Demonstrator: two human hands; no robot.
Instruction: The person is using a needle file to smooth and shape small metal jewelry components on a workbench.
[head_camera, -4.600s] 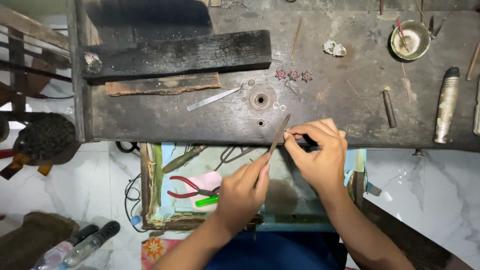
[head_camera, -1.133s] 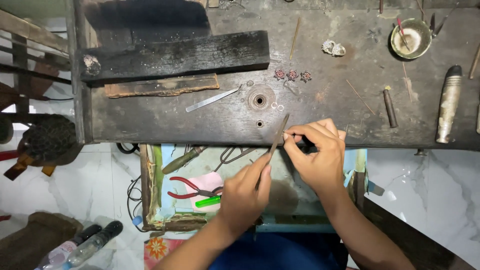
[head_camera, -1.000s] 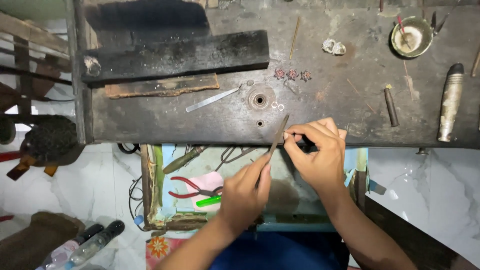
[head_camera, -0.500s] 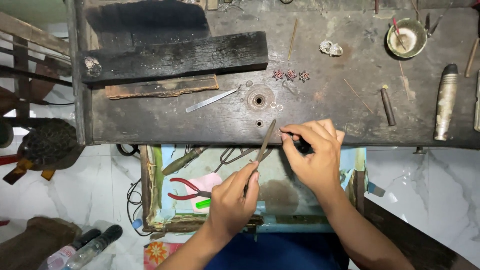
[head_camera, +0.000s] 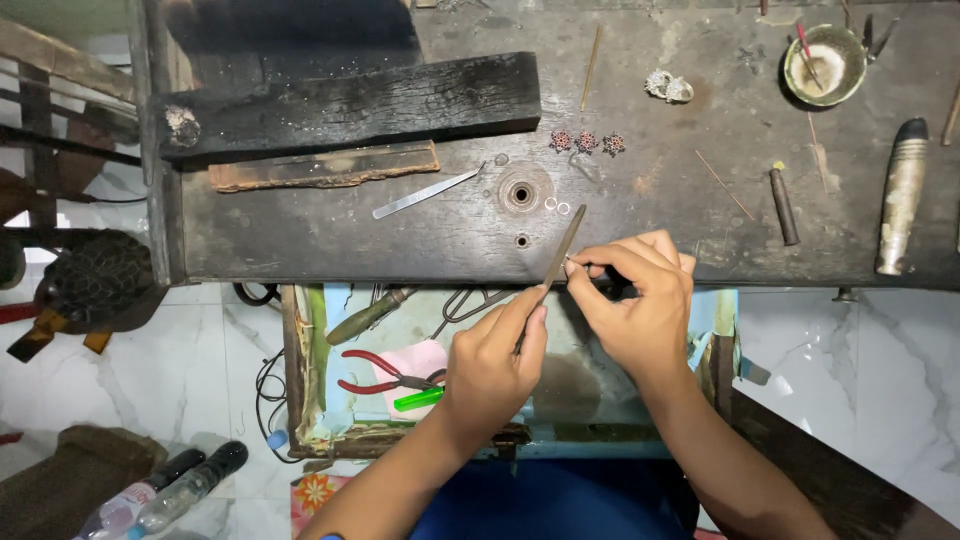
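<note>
Barely visible piece (head_camera: 570, 262) behind fingers (head_camera: 600, 268)

Tiny workpiece (head_camera: 572, 262) in right-hand fingertips (head_camera: 590, 268), indiscernible

Dark, matt, scarred wooden workbench (head_camera: 330, 235) with a charred, rough wood block (head_camera: 350, 105) at upper left. Slender dull grey metal file (head_camera: 562, 247) at centre; smooth bright steel strip (head_camera: 425, 193) left of it. Glossy red plastic-handled pliers (head_camera: 385, 372) at lower left.

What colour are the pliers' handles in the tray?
Red, seen in the head view: pliers.
</note>
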